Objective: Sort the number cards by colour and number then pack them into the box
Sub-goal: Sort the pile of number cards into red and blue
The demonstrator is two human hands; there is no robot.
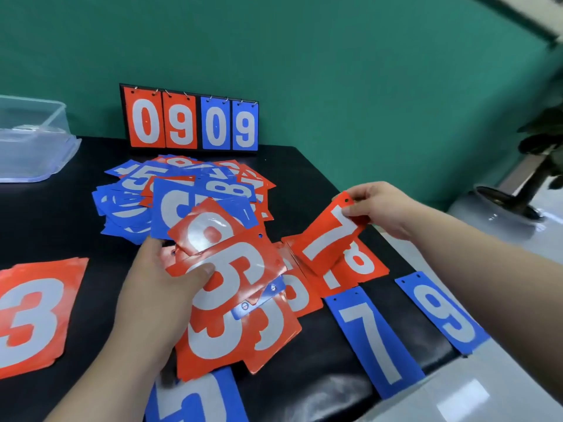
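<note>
At centre, left hand (158, 284) clamps overlapping red cards (243, 260) (digits half-hidden); right hand (377, 205) pinches red 7 (329, 236).

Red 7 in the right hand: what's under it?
A red 8 card lies on the black table beneath the red 7 pinched by the right hand. More red cards overlap there; their digits are mostly covered.
</note>
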